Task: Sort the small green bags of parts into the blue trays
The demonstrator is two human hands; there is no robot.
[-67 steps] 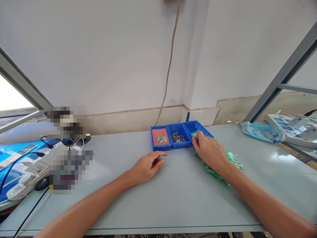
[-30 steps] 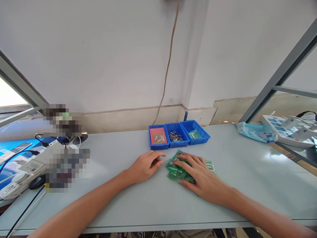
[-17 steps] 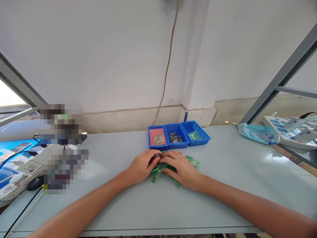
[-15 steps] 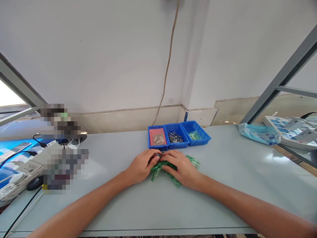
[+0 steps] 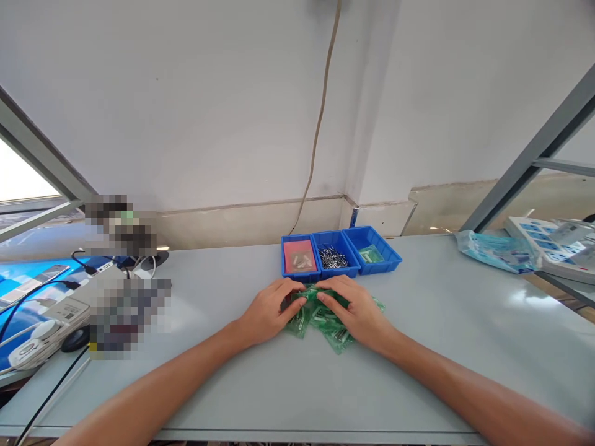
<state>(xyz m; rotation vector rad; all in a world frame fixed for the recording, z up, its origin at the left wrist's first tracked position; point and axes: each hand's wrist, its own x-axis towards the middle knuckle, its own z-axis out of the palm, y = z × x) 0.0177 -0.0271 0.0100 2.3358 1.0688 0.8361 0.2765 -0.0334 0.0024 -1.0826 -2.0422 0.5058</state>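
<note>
Several small green see-through plastic bags [image 5: 338, 339] lie in a loose pile in the middle of the table, with small pale and dark pieces showing inside. My left hand [image 5: 269, 311] is closed on the left edge of a green bag, thumb and fingers pinching it. From the other side, my right hand [image 5: 360, 310] pinches the green plastic with its thumb and fingertips and covers part of the pile. Just beyond my hands stand three joined blue bins: a left bin [image 5: 283, 255] with a pink sheet and a small clear bag, a middle bin [image 5: 352, 271] of metal pins, and a right bin [image 5: 388, 263] with a green packet.
On the left are a white power strip [image 5: 69, 303], black cables and a blurred patch. A blue plastic bag [image 5: 497, 251] and another white socket strip [image 5: 534, 238] lie at the right. Grey metal posts rise on both sides, and a wall stands behind.
My fingertips have moved slightly apart, and the green plastic between them is more spread out. The bags' contents show more clearly. The whole view has shifted a little.
</note>
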